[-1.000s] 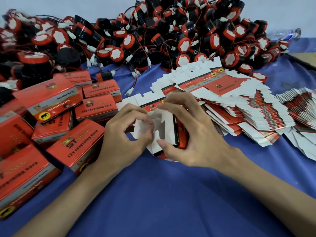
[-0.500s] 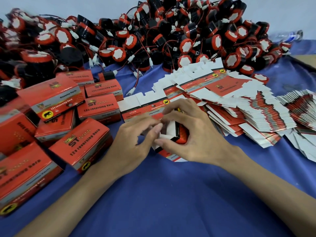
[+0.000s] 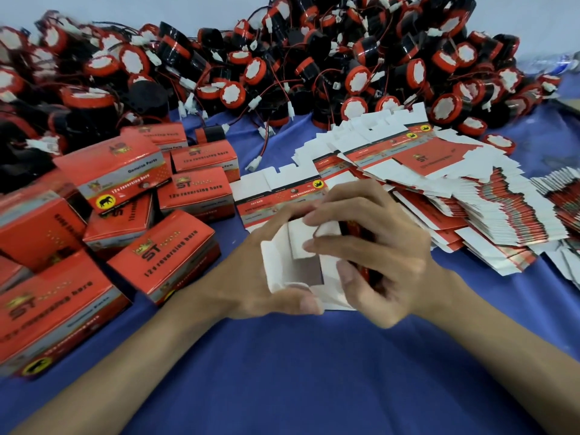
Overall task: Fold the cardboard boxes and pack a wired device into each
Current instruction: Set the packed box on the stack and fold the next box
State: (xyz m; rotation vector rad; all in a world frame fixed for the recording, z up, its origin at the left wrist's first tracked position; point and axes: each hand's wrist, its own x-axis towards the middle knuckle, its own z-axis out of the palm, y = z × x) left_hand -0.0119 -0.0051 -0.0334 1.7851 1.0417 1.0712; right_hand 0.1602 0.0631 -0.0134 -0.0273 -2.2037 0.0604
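Note:
Both hands hold one small cardboard box (image 3: 301,265) above the blue table, its white inside and open end turned toward me. My left hand (image 3: 251,277) grips its left side, thumb along the lower flap. My right hand (image 3: 376,249) curls round its red right side, fingertips pressing a white flap over the opening. A flat unfolded box blank (image 3: 279,193) lies just behind the hands. A big heap of black-and-red wired devices (image 3: 282,58) fills the back of the table.
Several folded red boxes (image 3: 163,259) are piled at the left. Stacks of flat box blanks (image 3: 470,199) spread out at the right, more at the far right edge (image 3: 561,196). Blue cloth (image 3: 314,372) covers the table in front of me.
The box has turned its open end toward me and come nearer. The flaps, pressed together half a second ago, now stand apart with the inside showing. Both hands kept their hold.

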